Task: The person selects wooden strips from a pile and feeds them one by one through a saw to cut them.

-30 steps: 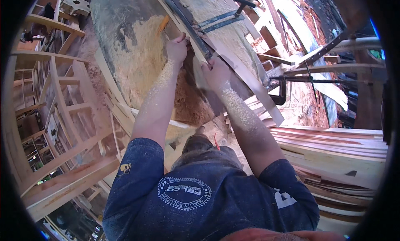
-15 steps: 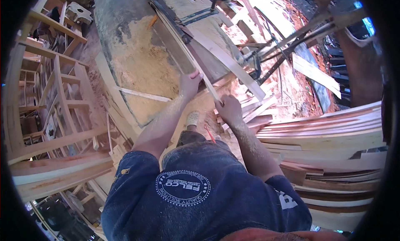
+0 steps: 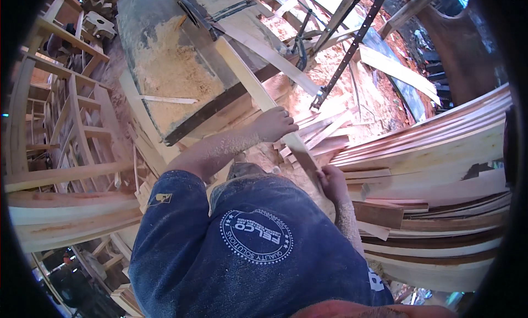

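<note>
A long pale wooden board slants from the saw table toward my body, its wide face showing. My left hand is closed over it at mid-length, just off the table's near edge. Farther down, my right hand grips the board's near end beside my waist. The far end lies on the table next to a dark metal fence. Heaped sawdust covers much of the tabletop, and a thin offcut strip lies near its left edge.
Long stacked planks fill the right side. Another loose board juts off the table beside a perforated metal bar. Offcuts litter the ground ahead. Wooden frames stand on the left.
The board has come back toward me and turned so its wide face shows. My right hand has moved down and right with its end; my left hand has shifted nearer and now lies across it.
</note>
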Motion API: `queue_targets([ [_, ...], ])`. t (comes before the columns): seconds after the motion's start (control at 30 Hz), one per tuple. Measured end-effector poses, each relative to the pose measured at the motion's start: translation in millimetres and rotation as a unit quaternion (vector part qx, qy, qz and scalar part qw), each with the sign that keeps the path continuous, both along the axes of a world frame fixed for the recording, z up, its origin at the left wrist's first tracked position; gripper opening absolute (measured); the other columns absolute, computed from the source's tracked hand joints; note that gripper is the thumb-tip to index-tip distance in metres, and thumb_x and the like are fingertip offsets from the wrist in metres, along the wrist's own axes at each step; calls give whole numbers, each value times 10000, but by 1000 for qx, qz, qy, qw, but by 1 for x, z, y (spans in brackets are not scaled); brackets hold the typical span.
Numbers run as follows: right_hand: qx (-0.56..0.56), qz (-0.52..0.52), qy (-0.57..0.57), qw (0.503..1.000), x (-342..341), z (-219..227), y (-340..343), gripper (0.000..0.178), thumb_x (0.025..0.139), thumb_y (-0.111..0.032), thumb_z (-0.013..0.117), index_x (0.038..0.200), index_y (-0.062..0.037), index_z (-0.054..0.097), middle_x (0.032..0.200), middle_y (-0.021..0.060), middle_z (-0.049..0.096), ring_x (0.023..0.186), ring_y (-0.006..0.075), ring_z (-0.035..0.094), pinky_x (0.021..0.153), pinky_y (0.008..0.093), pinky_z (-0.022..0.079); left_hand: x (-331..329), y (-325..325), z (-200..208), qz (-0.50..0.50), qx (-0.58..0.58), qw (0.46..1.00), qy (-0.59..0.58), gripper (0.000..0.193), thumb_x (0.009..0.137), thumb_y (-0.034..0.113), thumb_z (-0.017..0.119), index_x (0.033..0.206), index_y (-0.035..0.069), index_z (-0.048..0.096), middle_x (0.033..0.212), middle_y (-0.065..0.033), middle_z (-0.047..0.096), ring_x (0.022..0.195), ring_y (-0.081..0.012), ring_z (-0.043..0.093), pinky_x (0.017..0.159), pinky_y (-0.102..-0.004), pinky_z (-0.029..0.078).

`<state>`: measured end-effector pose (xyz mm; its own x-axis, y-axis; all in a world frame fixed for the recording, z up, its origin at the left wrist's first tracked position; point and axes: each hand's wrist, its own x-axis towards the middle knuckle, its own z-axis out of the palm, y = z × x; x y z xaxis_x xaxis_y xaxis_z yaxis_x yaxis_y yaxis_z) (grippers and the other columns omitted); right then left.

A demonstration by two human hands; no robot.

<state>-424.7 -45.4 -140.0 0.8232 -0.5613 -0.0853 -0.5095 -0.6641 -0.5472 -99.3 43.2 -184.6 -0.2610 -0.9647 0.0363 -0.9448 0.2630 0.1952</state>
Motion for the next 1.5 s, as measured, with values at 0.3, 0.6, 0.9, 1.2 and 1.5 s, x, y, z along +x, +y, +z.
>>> queue_targets([
  [0.3,-219,-177,-180,943,-4,44,-55,476,838,-109,743,1265,37,591,1146,216,618,1096,384,600,994,496,474,-25,10,160,296,-180,913,215,487,784,208,771,1250,119,662,978,-70,726,860,-283,713,775,-418,564],
  [0.6,174,119,36,977,86,27,4,718,903,-252,725,1521,-43,426,1455,254,541,1328,408,538,1125,477,427,42,27,108,345,-251,299,854,442,992,292,651,1304,-6,550,1049,-121,673,890,-192,676,825,-375,582],
  [0.9,292,-6,44,955,110,-4,34,578,912,-243,738,1440,-87,563,1133,270,702,1044,409,699,923,478,539,121,32,22,482,-104,282,823,422,1045,388,601,1181,-11,619,992,-85,661,925,-193,673,881,-349,566],
  [1.2,233,-14,62,970,173,-5,43,532,945,-224,703,1431,-69,552,1081,235,684,997,387,685,867,448,533,256,19,-6,561,-190,568,572,469,1040,230,589,1423,-39,557,1333,-201,670,1233,-202,620,1046,-308,457],
  [1.5,167,-32,89,981,229,-21,37,418,998,-248,595,1371,-62,568,1172,251,666,1067,423,664,912,476,533,321,3,-50,552,-243,573,556,486,1005,200,656,1379,-94,556,1173,-133,747,1059,-100,625,940,-263,481],
])
